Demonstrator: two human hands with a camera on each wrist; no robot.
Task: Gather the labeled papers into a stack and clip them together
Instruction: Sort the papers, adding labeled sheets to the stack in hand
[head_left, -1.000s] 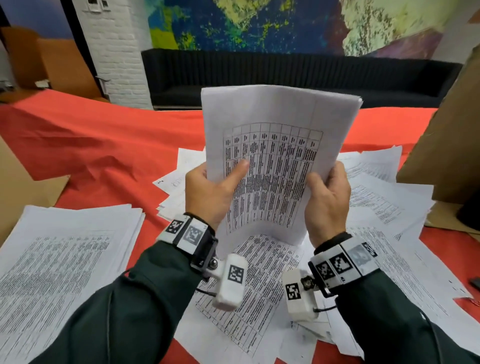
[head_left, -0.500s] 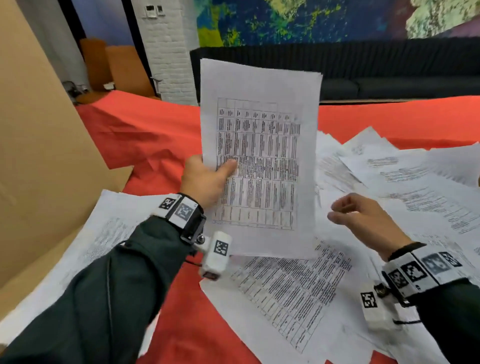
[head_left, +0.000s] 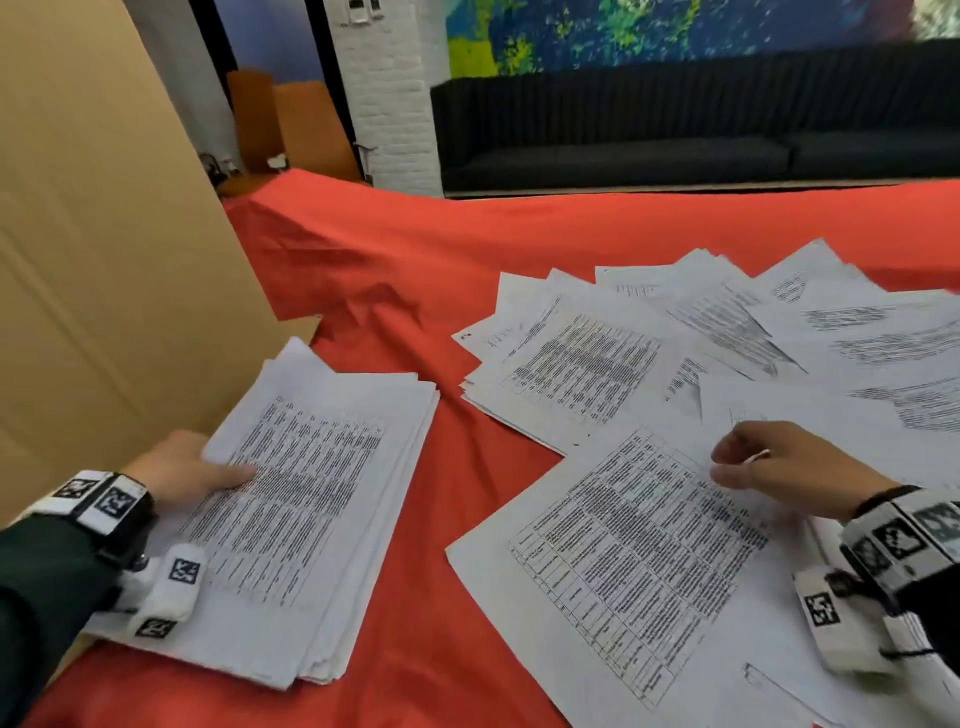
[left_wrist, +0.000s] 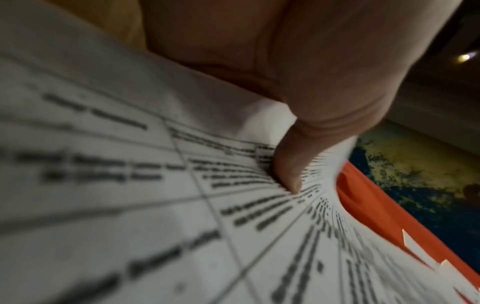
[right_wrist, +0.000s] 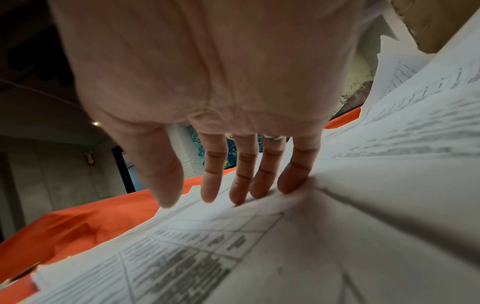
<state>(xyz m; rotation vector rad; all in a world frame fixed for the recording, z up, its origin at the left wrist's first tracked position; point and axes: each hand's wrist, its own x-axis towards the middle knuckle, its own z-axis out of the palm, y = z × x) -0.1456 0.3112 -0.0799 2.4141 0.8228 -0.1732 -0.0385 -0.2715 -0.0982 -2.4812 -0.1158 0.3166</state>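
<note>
A stack of printed papers lies at the left on the red cloth. My left hand grips its left edge: the thumb presses on the top sheet, and the other fingers are hidden below. At the right lies a loose sheet with a printed table. My right hand hovers low over it with straight, spread fingers, whose tips touch the paper. Behind it, several more loose sheets lie fanned out. No clip is in view.
A large cardboard panel stands upright along the left, right beside the stack. Red cloth covers the table and is wrinkled towards the back. A black sofa and a white brick pillar stand beyond the table.
The sheet held upright in both hands has come down onto the left stack with my left hand. My right hand let go and dropped to the loose sheets at the right.
</note>
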